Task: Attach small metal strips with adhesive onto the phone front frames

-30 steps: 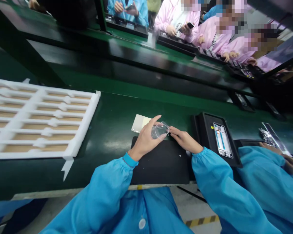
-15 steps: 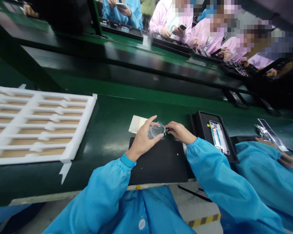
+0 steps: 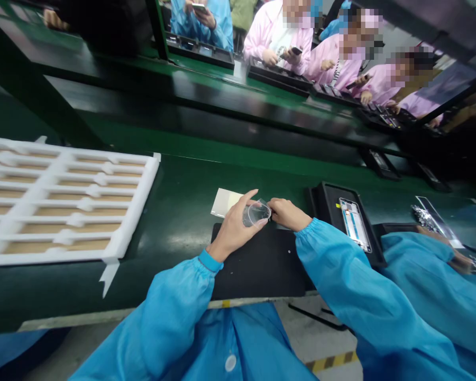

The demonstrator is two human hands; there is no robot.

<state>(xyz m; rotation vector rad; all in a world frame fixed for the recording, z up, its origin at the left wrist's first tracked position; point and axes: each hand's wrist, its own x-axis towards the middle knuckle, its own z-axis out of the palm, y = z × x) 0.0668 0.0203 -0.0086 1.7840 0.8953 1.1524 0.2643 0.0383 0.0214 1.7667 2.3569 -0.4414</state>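
My left hand [image 3: 235, 227] grips a clear plastic piece with a round outline [image 3: 257, 214], held between thumb and fingers above the far edge of a black mat [image 3: 257, 264]. At the right rim of that clear piece, my right hand [image 3: 287, 213] has its fingers pinched together. Whatever lies between those fingertips is hidden. Behind my left hand a pale cream and grey sheet [image 3: 222, 202] rests on the green bench. A black tray [image 3: 329, 198] stands to the right of my right hand, with a phone frame [image 3: 354, 223] showing white and blue parts in it.
A white padded rack [image 3: 138, 206] with several slots takes up the left of the bench [image 3: 182, 180]. At the right, a neighbour's blue sleeve [image 3: 416, 264] reaches beside a clear strip [image 3: 438, 222] and small shiny pieces. Across the line, several people handle phones over black trays [image 3: 280, 76].
My right hand has moved slightly left, closer to the clear piece, and the small dark item by its fingertips no longer shows. My left hand keeps its hold.
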